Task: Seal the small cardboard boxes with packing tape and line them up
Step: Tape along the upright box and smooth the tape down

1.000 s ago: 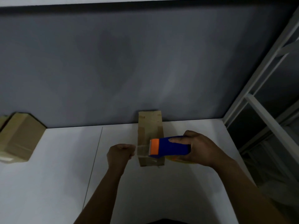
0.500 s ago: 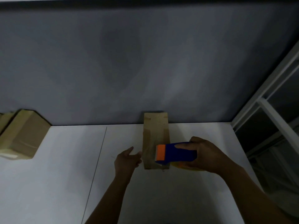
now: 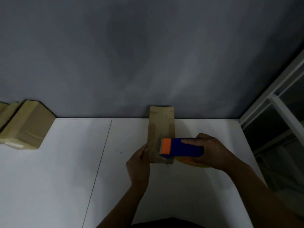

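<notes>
Starting well to the left of the narrow brown cardboard box, which sits on the white desk against the grey wall, a cluster of squat brown cardboard boxes rests along the desk's back edge. They look already taped.

Just left of the narrow box, the left hand lies against its near left side. I cannot tell whether its grip pinches the tape end or merely presses it flat.

Across the box's near part, over a glossy strip of clear packing tape, sits the blue plastic tape dispenser with an orange front. A yellow roll shows beneath it.

Just right of the box, the right hand has its grip closed round the dispenser's body, forefinger laid along the top. Well to the right stands a white metal frame.

The step appears to be laying a strip across the box. To do it well:
- brace the box firmly from the left so it cannot slide;
- draw the dispenser level and taut;
- tilt the blade to cut cleanly;
- rub both ends down.

No writing is legible. A pale label on the cluster is blurred, and the dispenser shows no readable brand.
</notes>
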`<move>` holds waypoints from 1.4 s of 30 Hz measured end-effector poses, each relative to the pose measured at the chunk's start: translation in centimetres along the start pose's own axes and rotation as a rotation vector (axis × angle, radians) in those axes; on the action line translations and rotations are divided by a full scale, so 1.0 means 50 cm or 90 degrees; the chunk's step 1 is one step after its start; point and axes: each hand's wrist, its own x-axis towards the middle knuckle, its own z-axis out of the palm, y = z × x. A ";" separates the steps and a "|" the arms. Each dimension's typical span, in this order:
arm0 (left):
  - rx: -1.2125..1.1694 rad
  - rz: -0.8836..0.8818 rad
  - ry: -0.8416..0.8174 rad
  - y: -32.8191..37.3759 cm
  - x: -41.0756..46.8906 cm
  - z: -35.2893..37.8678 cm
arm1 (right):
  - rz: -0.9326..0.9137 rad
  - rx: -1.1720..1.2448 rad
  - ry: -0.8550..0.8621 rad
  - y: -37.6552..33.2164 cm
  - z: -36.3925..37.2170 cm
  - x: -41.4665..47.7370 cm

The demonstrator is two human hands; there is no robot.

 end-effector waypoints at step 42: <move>0.642 0.274 -0.339 -0.053 0.182 0.003 | 0.065 0.071 -0.018 0.063 0.052 -0.047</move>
